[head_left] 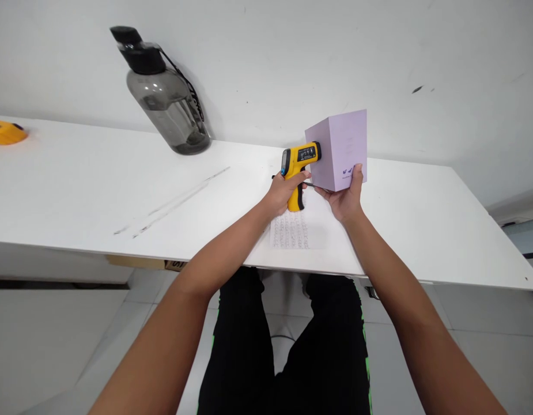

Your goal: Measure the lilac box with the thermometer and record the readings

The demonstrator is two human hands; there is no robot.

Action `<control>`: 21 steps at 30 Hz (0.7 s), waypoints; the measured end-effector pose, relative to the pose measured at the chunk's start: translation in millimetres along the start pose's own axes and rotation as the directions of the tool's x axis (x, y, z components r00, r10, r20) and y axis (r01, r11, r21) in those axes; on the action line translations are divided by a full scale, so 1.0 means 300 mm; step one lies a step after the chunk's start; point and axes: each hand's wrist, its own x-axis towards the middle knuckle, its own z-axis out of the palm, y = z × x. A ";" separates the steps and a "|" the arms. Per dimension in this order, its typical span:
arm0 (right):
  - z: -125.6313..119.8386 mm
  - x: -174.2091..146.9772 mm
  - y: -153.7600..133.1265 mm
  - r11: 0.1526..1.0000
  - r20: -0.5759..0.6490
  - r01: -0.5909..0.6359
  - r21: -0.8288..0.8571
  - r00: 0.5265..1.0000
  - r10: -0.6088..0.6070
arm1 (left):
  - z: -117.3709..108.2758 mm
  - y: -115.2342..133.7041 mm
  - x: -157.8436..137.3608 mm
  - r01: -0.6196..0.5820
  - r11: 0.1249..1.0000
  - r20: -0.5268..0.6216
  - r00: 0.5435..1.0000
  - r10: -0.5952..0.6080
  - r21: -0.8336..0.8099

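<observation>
My left hand (280,195) is closed around the handle of a yellow and black infrared thermometer (301,155), held upright above the table. Its nose points right, at the left face of a lilac box (349,144); whether they touch I cannot tell. My right hand (346,199) grips that box from below, with the thumb on its front face near small dark printed figures. Beneath the hands lies a sheet of paper (289,233) covered in handwriting or print too small to read. The thermometer and my left hand hide its upper part.
The white table (67,184) runs along a white wall. A grey see-through water bottle (166,104) with a black lid stands at the back left, partly filled. At the far left edge lies a yellow tape measure (6,132). Dark scuff marks cross the tabletop.
</observation>
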 end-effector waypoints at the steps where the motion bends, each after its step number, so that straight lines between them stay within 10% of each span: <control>1: 0.001 -0.001 -0.001 1.000 0.002 0.006 -0.009 1.000 -0.006 | -0.001 0.000 0.000 -0.002 1.000 0.001 1.000 0.002 0.000; 21: 0.001 -0.001 -0.004 1.000 -0.011 -0.007 -0.023 1.000 0.006 | -0.004 0.001 -0.005 -0.016 1.000 0.033 0.999 0.015 0.025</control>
